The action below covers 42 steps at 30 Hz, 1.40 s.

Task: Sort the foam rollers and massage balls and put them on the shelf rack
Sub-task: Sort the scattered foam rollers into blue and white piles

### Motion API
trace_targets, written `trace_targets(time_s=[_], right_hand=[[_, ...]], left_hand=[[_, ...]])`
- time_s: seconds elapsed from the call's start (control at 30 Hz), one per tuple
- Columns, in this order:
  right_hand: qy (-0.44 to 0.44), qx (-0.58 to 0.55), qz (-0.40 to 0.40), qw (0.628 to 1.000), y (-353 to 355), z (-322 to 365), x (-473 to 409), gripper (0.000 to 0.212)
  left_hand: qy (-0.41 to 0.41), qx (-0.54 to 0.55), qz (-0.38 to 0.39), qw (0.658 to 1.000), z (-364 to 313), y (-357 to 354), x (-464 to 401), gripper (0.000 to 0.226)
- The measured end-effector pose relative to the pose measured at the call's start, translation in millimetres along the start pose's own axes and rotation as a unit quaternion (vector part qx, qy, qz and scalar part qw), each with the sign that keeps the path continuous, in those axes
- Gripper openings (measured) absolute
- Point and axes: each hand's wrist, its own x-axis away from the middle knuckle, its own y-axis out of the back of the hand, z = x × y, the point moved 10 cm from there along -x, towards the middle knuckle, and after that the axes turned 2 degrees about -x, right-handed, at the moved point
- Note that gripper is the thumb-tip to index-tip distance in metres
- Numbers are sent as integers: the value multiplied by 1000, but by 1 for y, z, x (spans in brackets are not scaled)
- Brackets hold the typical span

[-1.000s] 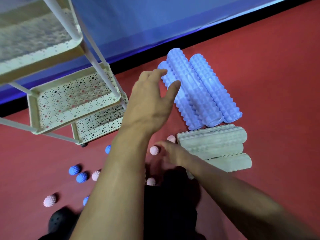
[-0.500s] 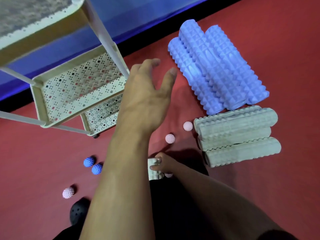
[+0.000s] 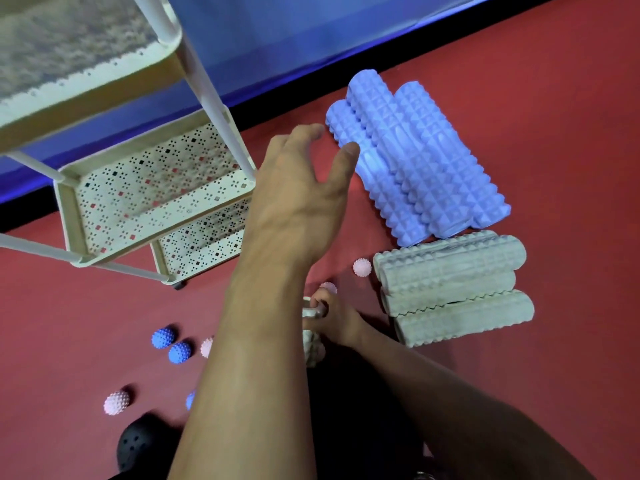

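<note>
Right hand (image 3: 334, 317) now around grey roller (image 3: 312, 336).

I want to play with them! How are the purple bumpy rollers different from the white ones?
The purple rollers are lilac-blue; the white rollers are pale cream. The purple ones lie slanting away toward the wall, while the white ones lie across, nearer the person. The purple pile sits right by the reaching left hand; the white pile is beside the right hand. Both are piles of three bumpy rollers on the red floor.
</note>
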Motion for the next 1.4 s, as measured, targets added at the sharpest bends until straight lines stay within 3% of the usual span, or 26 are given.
trace_targets(time_s=[0.13,0.2,0.4,0.53,0.77,0.87,1.0,1.1,1.27,1.4], right_hand=[[26,-107,-79,991,62,31,6,41],[39,-174,-133,975,100,50,13,47],[53,-397,-214,891,191,91,49,49],[74,-450,-249,854,241,107,76,53],[99,-516,-292,799,305,115,127,47],[112,-510,-291,802,316,116,143,45],[96,-515,-304,795,317,110,158,50],[87,-555,-270,782,302,108,162,55],[83,-542,-172,819,258,123,168,57],[55,-522,-158,836,238,104,171,57]], left_hand=[[-7,7,-5,1000,-14,0,-1,52],[-11,11,4,1000,-21,-7,0,53],[10,-31,86,996,-28,-42,4,67],[36,-88,120,988,-22,-53,10,77],[-24,-168,144,975,-49,-77,20,97],[-37,-224,165,960,-56,-91,30,97],[-7,-214,216,953,-53,-108,42,87],[-11,-214,223,951,-57,-114,48,80],[-8,-193,224,955,-68,-126,58,57],[-18,-186,257,948,-71,-141,63,64]])
